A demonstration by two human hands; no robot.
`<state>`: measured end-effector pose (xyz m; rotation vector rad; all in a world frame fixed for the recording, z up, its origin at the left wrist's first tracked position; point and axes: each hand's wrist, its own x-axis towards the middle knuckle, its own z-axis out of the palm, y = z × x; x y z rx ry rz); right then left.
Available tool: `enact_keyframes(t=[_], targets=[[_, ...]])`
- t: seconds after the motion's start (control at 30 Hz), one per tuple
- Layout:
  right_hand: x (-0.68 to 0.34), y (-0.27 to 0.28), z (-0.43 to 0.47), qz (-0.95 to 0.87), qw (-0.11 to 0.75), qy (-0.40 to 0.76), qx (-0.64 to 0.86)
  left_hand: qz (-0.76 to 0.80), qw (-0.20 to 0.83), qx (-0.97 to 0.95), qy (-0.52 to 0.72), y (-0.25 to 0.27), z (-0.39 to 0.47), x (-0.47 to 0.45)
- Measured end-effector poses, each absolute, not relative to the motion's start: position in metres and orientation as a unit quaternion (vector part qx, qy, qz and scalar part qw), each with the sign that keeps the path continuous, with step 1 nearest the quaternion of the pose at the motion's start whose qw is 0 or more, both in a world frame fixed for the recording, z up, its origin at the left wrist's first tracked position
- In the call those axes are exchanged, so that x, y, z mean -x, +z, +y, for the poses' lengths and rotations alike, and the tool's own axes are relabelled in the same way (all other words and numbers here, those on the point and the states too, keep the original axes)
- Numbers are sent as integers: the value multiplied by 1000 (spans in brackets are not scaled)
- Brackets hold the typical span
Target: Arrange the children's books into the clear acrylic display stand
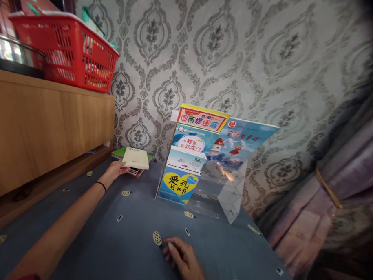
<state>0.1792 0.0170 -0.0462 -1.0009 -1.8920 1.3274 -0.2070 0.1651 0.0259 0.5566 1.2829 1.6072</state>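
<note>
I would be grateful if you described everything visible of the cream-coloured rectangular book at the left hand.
The cream-coloured rectangular book is closed, with a plain, paper-like cover carrying small print too tiny to read. It is nearly level, directly over a stack of books showing some green. The left hand grips its left edge; whether the book rests on the stack or is slightly raised is unclear.

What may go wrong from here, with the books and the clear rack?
1. The left hand has the cream book only by its left edge, so the book might tilt or slip from the fingers.
2. The pile under it is uneven, so its books could slide if dragged.
3. On the rack, the upper right book appears to stick out past the side; a bump might knock it loose.
</note>
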Motion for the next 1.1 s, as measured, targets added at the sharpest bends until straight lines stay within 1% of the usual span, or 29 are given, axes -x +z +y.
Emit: enact_keyframes(t=[0.23, 0.47, 0.63, 0.83, 1.1], targets=[[-179, -43, 15, -721, 310, 492, 376, 527, 478, -207, 671, 17, 132, 223], [-181, -50, 14, -716, 311, 510, 361, 525, 466, -217, 678, 29, 114, 222], [-180, -58, 17, -715, 329, 497, 365, 517, 447, -255, 684, 35, 111, 217], [-181, -49, 14, -722, 330, 487, 365, 510, 450, -270, 682, 40, 95, 207], [-178, -40, 15, -735, 299, 484, 368, 499, 490, -284, 656, 17, 65, 186]])
